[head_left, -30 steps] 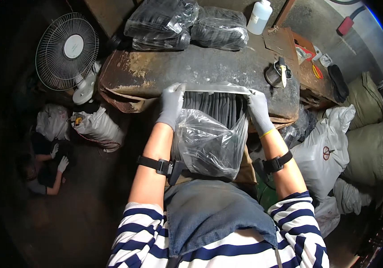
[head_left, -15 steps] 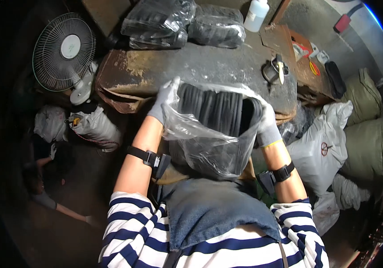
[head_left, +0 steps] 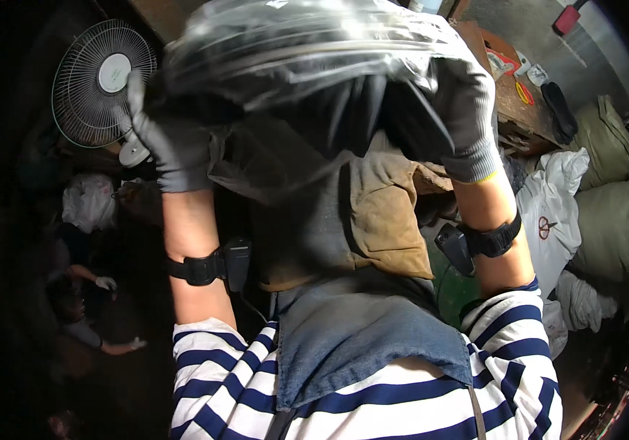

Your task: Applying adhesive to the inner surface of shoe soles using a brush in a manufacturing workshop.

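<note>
Raised close in front of me is a clear plastic bag (head_left: 278, 55) packed with several black flat-edged pieces (head_left: 358, 110), their exact kind unclear. It is tilted, and its loose plastic hangs down below it on the left side. My left hand (head_left: 175, 143), in a grey glove, grips the bag's left end, with the thumb sticking up and the other fingers largely in shadow behind the plastic. At the right end my right hand (head_left: 467, 110), gloved too, holds the bag closed in its fingers. The bag hides most of the bench behind it.
A fan (head_left: 105, 81) stands at the far left. Scissors with orange handles (head_left: 524, 93) lie on the wooden surface at right. White sacks (head_left: 549, 213) and olive bundles (head_left: 611, 220) are piled on the right. Another person's gloved hand (head_left: 107, 283) shows at lower left.
Both my hands have lifted the bag up from the bench toward me and tipped it over, so its open top no longer faces me. The other person's arms have shifted slightly.
</note>
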